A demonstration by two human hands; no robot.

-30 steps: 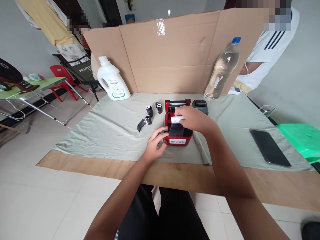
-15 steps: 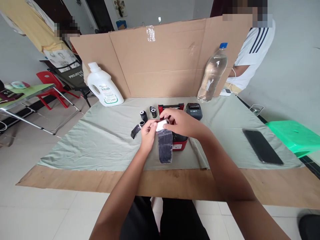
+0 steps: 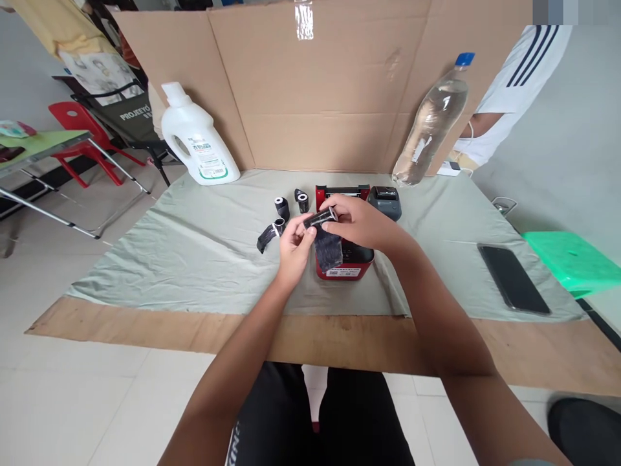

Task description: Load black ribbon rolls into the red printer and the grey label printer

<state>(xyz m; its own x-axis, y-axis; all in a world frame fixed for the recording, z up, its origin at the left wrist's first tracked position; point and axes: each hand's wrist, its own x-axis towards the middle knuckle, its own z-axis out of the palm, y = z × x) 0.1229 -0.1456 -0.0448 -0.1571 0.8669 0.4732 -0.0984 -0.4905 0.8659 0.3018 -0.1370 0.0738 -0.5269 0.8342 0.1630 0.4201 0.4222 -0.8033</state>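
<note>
A roll of black ribbon is held crosswise between my two hands, a loose black strip hanging from it. My left hand pinches its left end, while my right hand grips the right end, where a pale core shows. Below and behind the strip stands a red and black label printer with its lid raised; my hands partly cover it. To the left are a dark roll, another dark roll and an unrolled ribbon piece trailing from a pale core.
Behind the printer sits a small grey device. A white jug and a clear water bottle lean against the cardboard screen. A phone lies right on the cloth. Beyond the screen, a person's striped sleeve shows.
The white core in my hands is now covered by black ribbon, and the hanging strip has become shorter. The view has tilted downward.
</note>
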